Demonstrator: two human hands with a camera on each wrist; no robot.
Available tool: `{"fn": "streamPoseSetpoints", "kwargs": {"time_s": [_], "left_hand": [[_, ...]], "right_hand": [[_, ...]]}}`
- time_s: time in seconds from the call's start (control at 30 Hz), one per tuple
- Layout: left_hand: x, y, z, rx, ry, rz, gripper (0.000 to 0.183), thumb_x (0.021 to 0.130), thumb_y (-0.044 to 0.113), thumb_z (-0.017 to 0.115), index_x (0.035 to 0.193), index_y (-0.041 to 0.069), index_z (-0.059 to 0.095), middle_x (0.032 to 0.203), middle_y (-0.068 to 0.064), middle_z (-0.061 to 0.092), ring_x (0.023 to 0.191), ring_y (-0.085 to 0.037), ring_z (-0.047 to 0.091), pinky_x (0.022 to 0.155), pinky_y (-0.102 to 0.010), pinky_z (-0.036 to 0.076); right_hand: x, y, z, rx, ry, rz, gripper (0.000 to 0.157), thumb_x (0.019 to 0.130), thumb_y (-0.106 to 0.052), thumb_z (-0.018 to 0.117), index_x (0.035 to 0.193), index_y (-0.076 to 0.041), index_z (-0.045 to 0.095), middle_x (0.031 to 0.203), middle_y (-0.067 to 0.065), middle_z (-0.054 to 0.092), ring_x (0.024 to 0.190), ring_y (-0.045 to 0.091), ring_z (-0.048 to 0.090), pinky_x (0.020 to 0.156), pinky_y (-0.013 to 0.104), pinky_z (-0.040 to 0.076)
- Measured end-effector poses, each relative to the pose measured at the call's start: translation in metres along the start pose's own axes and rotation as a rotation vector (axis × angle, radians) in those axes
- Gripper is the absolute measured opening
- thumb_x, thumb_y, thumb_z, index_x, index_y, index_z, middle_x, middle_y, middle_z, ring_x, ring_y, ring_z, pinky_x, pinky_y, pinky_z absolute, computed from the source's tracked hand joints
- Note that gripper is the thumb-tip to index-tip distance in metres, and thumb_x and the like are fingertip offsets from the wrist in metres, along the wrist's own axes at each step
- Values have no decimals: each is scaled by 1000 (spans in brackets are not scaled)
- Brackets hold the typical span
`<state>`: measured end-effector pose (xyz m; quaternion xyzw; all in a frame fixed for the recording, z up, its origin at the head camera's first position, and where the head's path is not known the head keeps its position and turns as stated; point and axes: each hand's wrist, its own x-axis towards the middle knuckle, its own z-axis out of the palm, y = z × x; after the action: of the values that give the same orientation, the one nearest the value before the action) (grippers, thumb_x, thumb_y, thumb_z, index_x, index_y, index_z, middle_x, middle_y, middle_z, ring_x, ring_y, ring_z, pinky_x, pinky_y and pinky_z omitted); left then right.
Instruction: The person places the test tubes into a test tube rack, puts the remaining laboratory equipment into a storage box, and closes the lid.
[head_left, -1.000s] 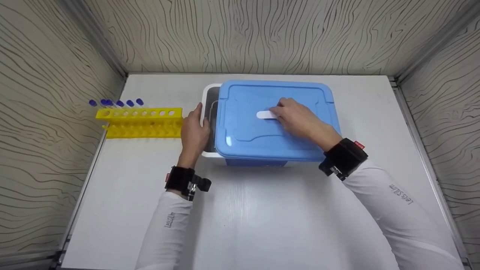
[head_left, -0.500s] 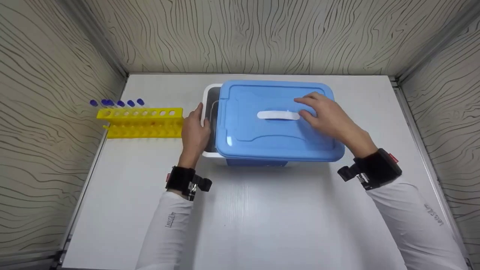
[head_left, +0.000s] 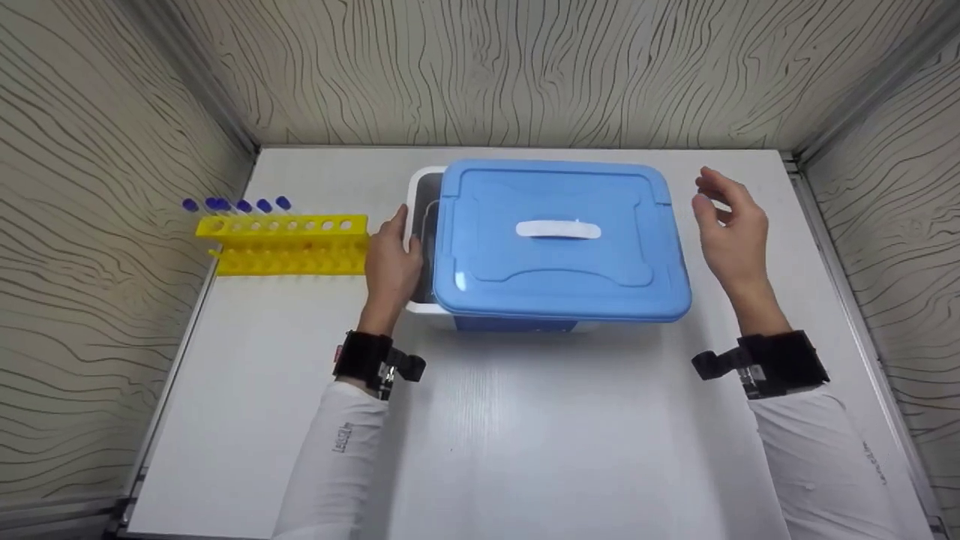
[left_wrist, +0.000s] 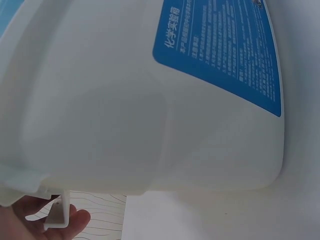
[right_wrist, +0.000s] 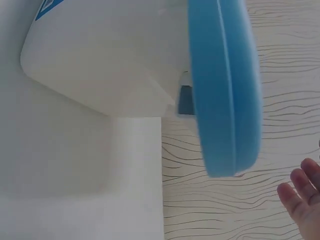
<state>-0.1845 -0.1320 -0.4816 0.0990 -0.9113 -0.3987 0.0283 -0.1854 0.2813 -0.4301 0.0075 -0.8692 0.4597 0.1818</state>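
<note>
A white storage box (head_left: 427, 308) with a blue label (left_wrist: 225, 55) stands on the table. Its light blue lid (head_left: 555, 262) lies shifted to the right, so the dark interior (head_left: 430, 184) shows as a strip along the left side. A white handle (head_left: 558, 229) crosses the lid's middle. My left hand (head_left: 392, 266) holds the box's left end, thumb at the rim; the left wrist view shows its fingers around a white latch (left_wrist: 59, 215) there. Beyond the lid's right edge, my right hand (head_left: 733, 232) is raised with loosely bent fingers and nothing in it.
Left of the box stands a yellow test tube rack (head_left: 285, 255), close beside my left hand. Several tubes with blue caps (head_left: 244, 205) show along its back. Patterned panels (head_left: 495, 75) wall in the white table (head_left: 480, 450) at the back and sides.
My right hand has let go of the lid's handle and moved right, off the lid. The left hand stays at the box's left end, and the lid keeps its position.
</note>
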Motion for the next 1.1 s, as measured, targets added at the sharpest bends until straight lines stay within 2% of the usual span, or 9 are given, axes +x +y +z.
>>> {"fn": "streamPoseSetpoints", "kwargs": {"time_s": [0.1,0.23,0.37,0.53,0.67,0.77,0.97,1.1], "left_hand": [[1,0,0,0,6,10,55,101,19,50,154,13,37,148,-13,53,138,-26,50,117,-40,40],[1,-1,0,1,10,11,55,101,19,50,153,12,37,148,-13,53,138,-27,50,117,-40,41],[1,-2,0,3,18,19,55,100,19,50,153,11,38,147,-14,53,137,-28,51,117,-41,41],[1,-1,1,-2,29,29,54,100,17,51,152,10,39,145,-15,55,136,-29,52,116,-42,41],[0,0,1,-6,18,16,55,100,18,51,153,11,38,146,-14,54,137,-29,51,117,-41,41],[0,1,1,-11,10,10,55,101,18,51,153,11,37,146,-14,54,137,-28,51,117,-41,40],[1,1,1,-27,-2,2,54,102,19,50,154,12,36,150,-12,51,140,-26,49,118,-40,39],[0,-2,-1,-66,-1,-12,55,102,18,50,154,12,36,152,-10,49,142,-25,46,119,-39,38]], "right_hand": [[-2,12,-1,80,17,131,43,102,-19,51,144,-10,51,142,11,57,129,15,53,103,21,46],[-7,26,3,166,-22,305,50,104,-28,48,151,-14,41,154,8,47,140,16,46,113,26,44],[-12,34,12,269,-56,413,56,104,-35,46,155,-16,34,161,7,37,147,19,39,117,32,41],[-17,42,22,453,-80,492,61,103,-40,46,157,-18,29,164,5,30,153,20,28,124,40,28],[-19,48,27,527,-153,559,65,104,-45,41,159,-19,21,168,0,18,157,15,12,129,36,10],[-21,50,29,564,-205,579,66,103,-47,39,160,-20,17,169,-5,12,157,11,2,129,32,2],[-21,46,30,637,-250,588,71,102,-42,46,160,-19,14,169,-5,8,157,12,-3,129,34,-2],[-20,42,34,640,-257,575,75,100,-32,53,160,-16,12,169,-1,9,157,14,1,129,32,2]]}}
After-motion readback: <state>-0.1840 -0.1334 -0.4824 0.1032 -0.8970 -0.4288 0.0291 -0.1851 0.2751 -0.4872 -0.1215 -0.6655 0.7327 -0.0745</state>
